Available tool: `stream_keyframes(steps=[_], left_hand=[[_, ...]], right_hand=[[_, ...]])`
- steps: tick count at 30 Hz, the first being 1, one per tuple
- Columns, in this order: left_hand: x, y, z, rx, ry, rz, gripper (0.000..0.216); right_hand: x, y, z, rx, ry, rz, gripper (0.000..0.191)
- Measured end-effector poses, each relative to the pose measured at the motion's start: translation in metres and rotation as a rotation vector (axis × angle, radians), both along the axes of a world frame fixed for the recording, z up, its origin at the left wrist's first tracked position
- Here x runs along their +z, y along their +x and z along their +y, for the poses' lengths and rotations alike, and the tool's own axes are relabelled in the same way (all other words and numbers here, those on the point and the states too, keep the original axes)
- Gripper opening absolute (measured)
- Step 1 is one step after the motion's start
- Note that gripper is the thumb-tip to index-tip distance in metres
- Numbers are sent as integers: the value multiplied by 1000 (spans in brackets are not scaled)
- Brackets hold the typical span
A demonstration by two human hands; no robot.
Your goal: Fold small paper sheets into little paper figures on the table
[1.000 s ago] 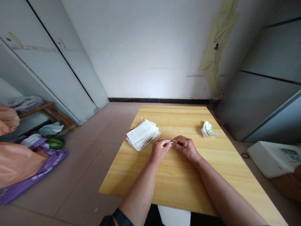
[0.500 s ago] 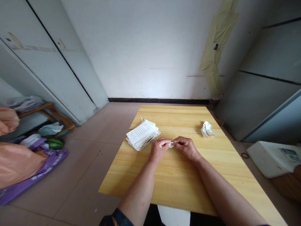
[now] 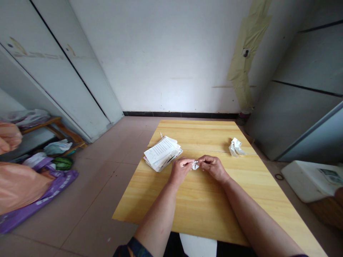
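Observation:
A small piece of folded white paper (image 3: pixel 195 166) is pinched between my two hands over the middle of the table. My left hand (image 3: pixel 180 170) grips its left side with thumb and fingers. From the right, my right hand (image 3: pixel 212 167) holds the other side, fingertips close to those of the left. Part of the paper is hidden by the fingers. Just left of my left hand lies a loose stack of printed papers (image 3: pixel 162 151), fanned unevenly. A crumpled or folded white paper piece (image 3: pixel 235 146) rests farther right on the tabletop.
The wooden table (image 3: pixel 198 203) has a seam across it. A white box (image 3: pixel 308 180) stands on the floor at right, near a grey cabinet-like unit (image 3: pixel 297 96). At left are a watermelon (image 3: pixel 63 163), a purple bag (image 3: pixel 57 189) and a low wooden rack (image 3: pixel 66 134).
Slightly more of the small white paper shows below my fingertips. Both hands stay in nearly the same place; the stack and the crumpled piece have not moved.

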State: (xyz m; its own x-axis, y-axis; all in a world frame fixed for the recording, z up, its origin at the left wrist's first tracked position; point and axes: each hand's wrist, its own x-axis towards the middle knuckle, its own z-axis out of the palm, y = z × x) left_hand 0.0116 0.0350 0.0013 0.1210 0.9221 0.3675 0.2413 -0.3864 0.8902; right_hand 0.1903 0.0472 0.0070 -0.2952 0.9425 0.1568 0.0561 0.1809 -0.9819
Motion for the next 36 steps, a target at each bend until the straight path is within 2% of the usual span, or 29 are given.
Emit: stream_keyframes(steps=[11, 19, 26, 36], left_hand=[[3, -1, -2, 9, -197, -202, 24], [5, -2, -2, 36, -146, -255, 19], [0, -3, 0, 42, -230, -348, 25], [6, -4, -1, 129, -271, -449, 26]], right_hand=[[5, -1, -1, -57, 13, 56, 30], [7, -3, -3, -83, -39, 102, 27], [6, -2, -3, -108, -76, 127, 29], [9, -2, -3, -130, -37, 148, 29]])
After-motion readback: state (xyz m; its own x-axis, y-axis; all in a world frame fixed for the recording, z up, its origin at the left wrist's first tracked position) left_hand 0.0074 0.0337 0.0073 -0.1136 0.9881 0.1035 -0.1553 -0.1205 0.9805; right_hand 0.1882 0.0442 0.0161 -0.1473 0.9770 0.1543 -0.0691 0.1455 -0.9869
